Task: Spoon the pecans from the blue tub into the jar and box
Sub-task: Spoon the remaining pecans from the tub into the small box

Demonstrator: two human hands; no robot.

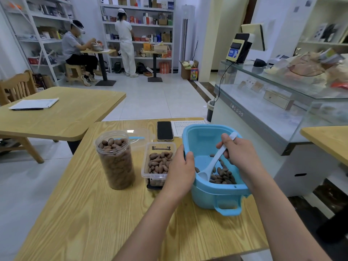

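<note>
blue tub 1, jar 1, box 1, spoon 1.

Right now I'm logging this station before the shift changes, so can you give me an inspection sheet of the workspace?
Surface: wooden table, bare at the near edge.
Job's things: blue tub with few pecans left; jar nearly full; box partly filled; white spoon with its bowl in the tub.
Clutter: phone, paper sheet, clear lid behind the jar.
Hands: left hand grips the tub's rim; right hand holds the spoon.
Cables: black cable hanging down the glass counter.
Surroundings: two people by shelves at the back.
</note>
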